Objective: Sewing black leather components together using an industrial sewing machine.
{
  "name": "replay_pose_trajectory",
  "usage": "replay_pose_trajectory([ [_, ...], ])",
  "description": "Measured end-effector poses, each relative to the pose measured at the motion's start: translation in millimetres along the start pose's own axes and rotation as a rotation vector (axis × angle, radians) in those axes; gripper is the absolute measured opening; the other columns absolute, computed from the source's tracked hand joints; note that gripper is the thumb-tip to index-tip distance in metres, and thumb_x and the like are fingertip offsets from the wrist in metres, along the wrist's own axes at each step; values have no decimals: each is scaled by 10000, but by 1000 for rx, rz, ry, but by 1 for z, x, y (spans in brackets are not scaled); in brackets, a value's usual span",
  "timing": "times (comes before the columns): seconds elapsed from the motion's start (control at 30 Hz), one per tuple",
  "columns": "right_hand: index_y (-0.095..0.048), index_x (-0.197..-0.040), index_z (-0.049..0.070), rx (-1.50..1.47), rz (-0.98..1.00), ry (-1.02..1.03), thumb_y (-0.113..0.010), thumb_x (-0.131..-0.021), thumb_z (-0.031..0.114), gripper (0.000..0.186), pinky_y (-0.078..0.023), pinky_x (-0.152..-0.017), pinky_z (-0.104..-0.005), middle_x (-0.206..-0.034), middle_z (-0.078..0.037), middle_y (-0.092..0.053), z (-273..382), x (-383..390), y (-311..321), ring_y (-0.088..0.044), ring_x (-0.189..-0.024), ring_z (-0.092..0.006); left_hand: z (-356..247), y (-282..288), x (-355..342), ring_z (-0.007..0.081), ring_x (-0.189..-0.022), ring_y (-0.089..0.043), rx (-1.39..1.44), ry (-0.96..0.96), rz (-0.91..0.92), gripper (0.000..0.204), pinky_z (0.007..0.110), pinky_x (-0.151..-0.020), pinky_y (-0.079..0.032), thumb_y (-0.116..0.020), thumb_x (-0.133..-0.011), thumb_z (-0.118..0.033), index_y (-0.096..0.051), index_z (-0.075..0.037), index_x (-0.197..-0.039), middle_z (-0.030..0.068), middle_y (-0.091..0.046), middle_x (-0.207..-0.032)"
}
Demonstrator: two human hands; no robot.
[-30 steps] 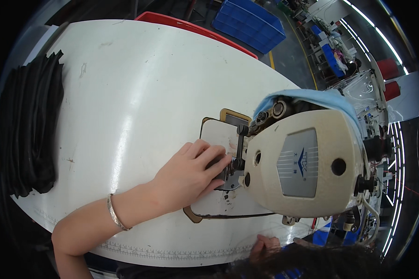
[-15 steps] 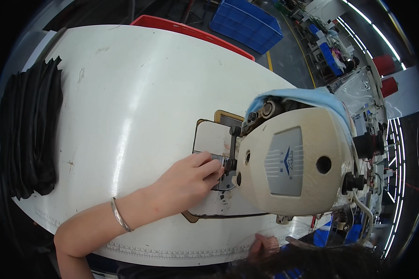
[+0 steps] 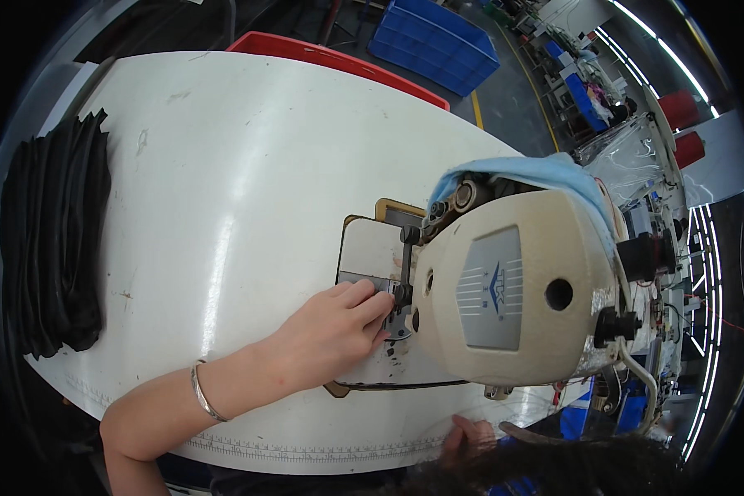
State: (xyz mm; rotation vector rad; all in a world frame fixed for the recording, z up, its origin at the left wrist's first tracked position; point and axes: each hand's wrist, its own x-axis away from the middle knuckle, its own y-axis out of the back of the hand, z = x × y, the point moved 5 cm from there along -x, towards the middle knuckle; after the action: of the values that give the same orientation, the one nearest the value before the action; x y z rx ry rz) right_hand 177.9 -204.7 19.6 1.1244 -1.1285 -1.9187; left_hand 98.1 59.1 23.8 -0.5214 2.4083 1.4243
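Observation:
A beige sewing machine head (image 3: 488,281) stands on a white table. My left hand (image 3: 339,326), with a silver bangle at its wrist, is at the metal needle plate (image 3: 364,277), close to the presser foot (image 3: 403,293). Its thumb and fingers are pinched together; whatever they hold, if anything, is hidden beneath them. Small dark scraps (image 3: 391,351) lie beside the fingertips. At the table's near edge rests my right hand (image 3: 469,436), fingers curled. Dark hair covers part of it, and its grip is out of sight.
A stack of black fabric pieces (image 3: 58,236) lies at the table's left end. A printed ruler strip (image 3: 306,452) runs along the near edge. Beyond the far edge are a red tray (image 3: 339,64) and a blue crate (image 3: 434,45). Light blue cloth (image 3: 521,168) drapes over the machine.
The whole view has shifted slightly, so the machine appears a little further left. My left hand stays pinched at the needle plate, and my right hand keeps its place by the near edge.

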Motion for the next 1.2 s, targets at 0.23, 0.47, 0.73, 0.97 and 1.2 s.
replay_pose_trajectory([
  [0.23, -596, -979, 41, 3, -18, 9, -548, -798, 46, 187, -341, -467, -394, -605, -115, -453, -1, -1, 0, -434, -502, -265, -4, 3, 3, 203, -843, -496, 9, -96, -1, 134, 303, -709, -492, -640, -775, -99, -626, 13, -848, 62, -524, -916],
  [0.47, -585, -1000, 40, 62, -21, 16, -540, -813, 67, 194, -344, -485, -398, -603, -103, -439, -1, 2, -1, -431, -506, -256, 6, 6, 8, 219, -812, -522, 353, 155, -27, 185, 304, -711, -496, -652, -772, -96, -626, 28, -907, 78, -521, -915],
  [0.73, -589, -998, 39, 6, -21, -7, -531, -816, 57, 191, -336, -487, -387, -602, -102, -442, 0, -1, 0, -435, -507, -247, -4, 5, 0, 213, -868, -485, -15, -73, 1, 152, 302, -726, -496, -646, -769, -99, -625, 42, -820, 89, -499, -925],
  [0.97, -602, -982, 46, 10, 19, -13, -532, -816, 60, 181, -345, -497, -384, -612, -102, -463, 3, -3, 3, -444, -516, -253, -12, 10, 3, 195, -849, -470, -85, -166, 57, 116, 285, -691, -498, -616, -759, -70, -618, 41, -793, 66, -496, -918],
  [1.2, -613, -977, 48, 15, -20, -45, -545, -830, 94, 168, -372, -554, -397, -634, -108, -479, -2, 4, -2, -465, -555, -269, 2, 13, 10, 204, -756, -553, 363, 218, -106, 107, 306, -619, -495, -669, -746, -20, -586, -12, -813, 63, -513, -819],
])
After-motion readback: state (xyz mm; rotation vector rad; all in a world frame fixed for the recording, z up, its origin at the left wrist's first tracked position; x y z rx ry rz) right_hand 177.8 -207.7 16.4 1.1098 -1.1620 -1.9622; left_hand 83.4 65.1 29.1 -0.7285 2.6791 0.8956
